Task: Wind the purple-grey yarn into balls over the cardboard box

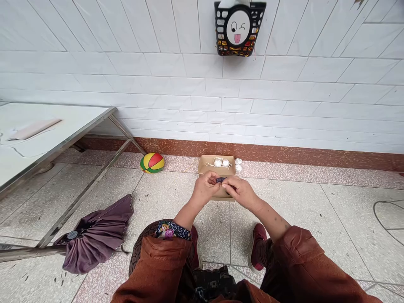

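Note:
My left hand point(205, 185) and my right hand point(241, 190) meet in front of me, over an open cardboard box point(202, 165) on the floor. Between their fingertips is a small dark, purplish-black piece point(220, 179), pinched from both sides; its kind is too small to make out. Inside the box's far part lie two white round bundles point(217, 162) with loose white strings. Two more white round pieces point(238, 164) rest just outside the box on its right. My hands hide much of the box's near part.
A striped ball point(152, 163) sits by the wall, left of the box. A purple folded umbrella point(97, 235) lies beside the metal-framed table point(72, 120). On the wall hangs a black basket point(221, 25). A wire frame point(383, 214) stands at far right.

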`<act>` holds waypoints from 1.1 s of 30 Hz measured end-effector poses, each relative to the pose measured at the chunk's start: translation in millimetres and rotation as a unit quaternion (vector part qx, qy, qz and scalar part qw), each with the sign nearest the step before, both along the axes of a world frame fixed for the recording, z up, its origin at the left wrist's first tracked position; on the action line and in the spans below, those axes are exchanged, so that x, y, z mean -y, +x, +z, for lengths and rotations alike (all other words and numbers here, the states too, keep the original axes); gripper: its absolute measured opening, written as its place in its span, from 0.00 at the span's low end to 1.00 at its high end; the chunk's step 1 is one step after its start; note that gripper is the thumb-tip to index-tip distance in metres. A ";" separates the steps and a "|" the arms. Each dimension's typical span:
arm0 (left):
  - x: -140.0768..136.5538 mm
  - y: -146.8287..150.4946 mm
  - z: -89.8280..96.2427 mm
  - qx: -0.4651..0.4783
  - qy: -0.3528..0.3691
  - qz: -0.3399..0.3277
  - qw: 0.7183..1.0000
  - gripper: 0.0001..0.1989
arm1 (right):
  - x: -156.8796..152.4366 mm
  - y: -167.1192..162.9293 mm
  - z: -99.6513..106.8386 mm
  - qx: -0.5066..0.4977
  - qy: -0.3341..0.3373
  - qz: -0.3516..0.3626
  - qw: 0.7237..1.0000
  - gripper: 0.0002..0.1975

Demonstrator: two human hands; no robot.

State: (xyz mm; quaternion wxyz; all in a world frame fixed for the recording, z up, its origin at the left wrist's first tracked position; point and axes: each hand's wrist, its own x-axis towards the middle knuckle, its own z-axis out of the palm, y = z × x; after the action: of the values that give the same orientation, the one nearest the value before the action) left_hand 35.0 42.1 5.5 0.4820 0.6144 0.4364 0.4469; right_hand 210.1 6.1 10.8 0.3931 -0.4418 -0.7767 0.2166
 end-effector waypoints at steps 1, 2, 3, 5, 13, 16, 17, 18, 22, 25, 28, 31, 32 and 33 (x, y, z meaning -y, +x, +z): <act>1.3 -0.6 1.2 0.000 -0.009 -0.020 1.000 0.09 | -3.1 3.5 1.6 -0.012 0.003 -0.006 1.000 0.06; 3.0 -1.2 3.1 0.003 -0.023 -0.046 0.999 0.09 | -6.6 6.9 2.4 -0.023 0.005 -0.013 1.000 0.06; 4.9 -1.8 5.4 0.011 -0.042 -0.076 0.996 0.09 | -10.2 9.8 2.2 -0.032 0.005 -0.021 0.999 0.06; 8.5 -2.8 10.4 0.046 -0.085 -0.133 0.986 0.10 | -16.6 13.5 -1.1 -0.047 0.000 -0.036 0.998 0.07; 3.8 -2.7 10.5 0.191 -0.109 -0.034 0.975 0.15 | -6.8 -8.1 -20.6 -0.007 -0.044 0.008 0.999 0.08; -2.1 -3.0 4.6 0.129 -0.080 0.019 0.988 0.14 | 2.3 -13.0 -14.7 0.021 -0.019 0.044 0.999 0.09; -3.2 -2.9 3.2 0.103 -0.070 0.027 0.992 0.13 | 3.6 -12.0 -11.4 0.021 -0.011 0.046 0.999 0.08; -3.6 -2.6 2.3 0.080 -0.062 0.028 0.994 0.13 | 3.8 -9.8 -8.0 0.017 -0.004 0.042 0.999 0.08; 2.0 -1.3 4.8 0.028 -0.056 -0.045 0.997 0.11 | -4.6 6.4 1.8 -0.012 0.010 -0.003 1.000 0.08; 9.4 -1.5 11.3 0.033 -0.094 -0.145 0.984 0.11 | -13.6 15.5 0.6 -0.034 0.005 -0.027 0.999 0.08; 12.8 -2.8 17.4 0.087 -0.113 -0.174 0.974 0.13 | -16.8 14.6 -7.4 -0.040 -0.026 -0.027 0.999 0.08; 10.0 -3.5 19.2 0.123 -0.092 -0.105 0.983 0.14 | -12.4 5.4 -16.4 -0.015 -0.054 -0.008 0.998 0.06; 8.2 -3.4 18.5 0.122 -0.082 -0.076 0.986 0.14 | -9.8 1.7 -18.4 -0.004 -0.057 0.002 0.998 0.07; 6.3 -3.3 17.3 0.115 -0.073 -0.052 0.989 0.14 | -7.0 -1.8 -19.5 0.006 -0.057 0.012 0.998 0.07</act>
State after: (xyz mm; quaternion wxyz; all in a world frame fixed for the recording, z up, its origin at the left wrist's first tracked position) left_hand 31.7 35.8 22.8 0.5951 0.5439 0.3767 0.4563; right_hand 208.3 13.1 -8.7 0.3603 -0.4557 -0.7704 0.2625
